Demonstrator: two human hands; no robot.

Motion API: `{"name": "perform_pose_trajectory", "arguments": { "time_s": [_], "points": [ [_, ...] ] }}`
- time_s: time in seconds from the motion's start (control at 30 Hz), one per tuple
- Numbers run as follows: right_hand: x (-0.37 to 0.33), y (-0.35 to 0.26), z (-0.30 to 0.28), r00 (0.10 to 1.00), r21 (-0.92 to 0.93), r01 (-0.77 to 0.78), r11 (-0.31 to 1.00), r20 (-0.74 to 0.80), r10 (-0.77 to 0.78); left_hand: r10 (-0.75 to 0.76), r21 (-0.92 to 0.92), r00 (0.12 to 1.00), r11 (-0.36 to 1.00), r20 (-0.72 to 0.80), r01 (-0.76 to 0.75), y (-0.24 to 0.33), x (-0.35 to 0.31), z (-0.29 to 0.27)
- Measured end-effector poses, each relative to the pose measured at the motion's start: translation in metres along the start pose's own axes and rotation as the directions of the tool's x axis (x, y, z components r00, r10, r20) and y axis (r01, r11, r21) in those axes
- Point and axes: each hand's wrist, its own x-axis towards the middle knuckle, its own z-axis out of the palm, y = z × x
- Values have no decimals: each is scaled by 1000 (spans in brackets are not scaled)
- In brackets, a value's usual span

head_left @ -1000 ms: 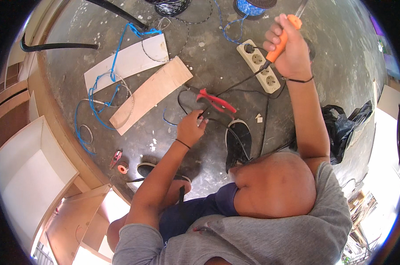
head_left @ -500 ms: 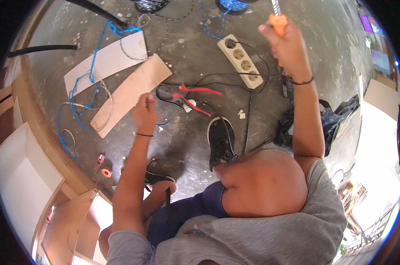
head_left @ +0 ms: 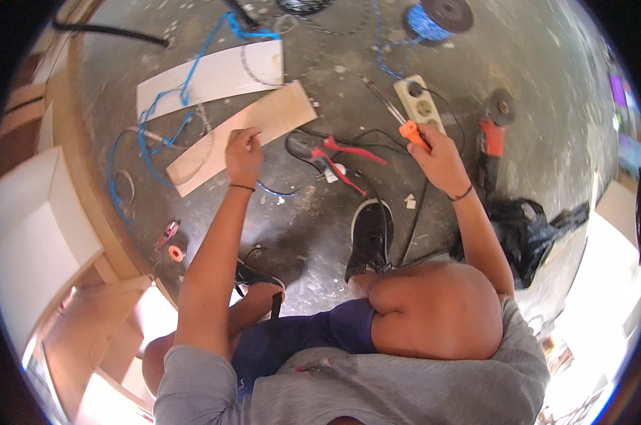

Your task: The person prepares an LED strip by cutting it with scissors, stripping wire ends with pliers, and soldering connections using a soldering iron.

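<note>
On the grey concrete floor [head_left: 313, 230] lie a long pale-brown wooden board [head_left: 272, 117], a cream rectangular power strip [head_left: 424, 108] and red-handled metal pliers [head_left: 356, 151]; near the strip, the right hand [head_left: 438, 157] grips an orange-handled, metal-shafted tool [head_left: 410, 131]; the left hand [head_left: 244, 154] curls, contents unclear.

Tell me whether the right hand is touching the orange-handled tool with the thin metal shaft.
Touching. The head view shows the right hand closed around the tool's orange handle, its metal shaft sticking out beyond.

A slim, orange-handled soldering iron [head_left: 408, 130] with a metal shaft slants from the right hand [head_left: 439, 160], its tip pointing forward and left.
</note>
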Motion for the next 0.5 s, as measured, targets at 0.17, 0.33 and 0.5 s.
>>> {"name": "perform_pose_trajectory", "arguments": {
  "time_s": [0.17,0.33,0.5],
  "points": [
    [13,-11,17,994,43,84,996,62,-86,-20,169,999,985,-44,27,-7,-5,3],
    [20,-8,23,995,93,6,996,100,-15,-102,209,980,968,-170,137,7,-21,-11],
    [34,-19,25,996,241,-85,967,43,77,-228,172,949,948,-220,267,4,-66,-28]
  ]
}}
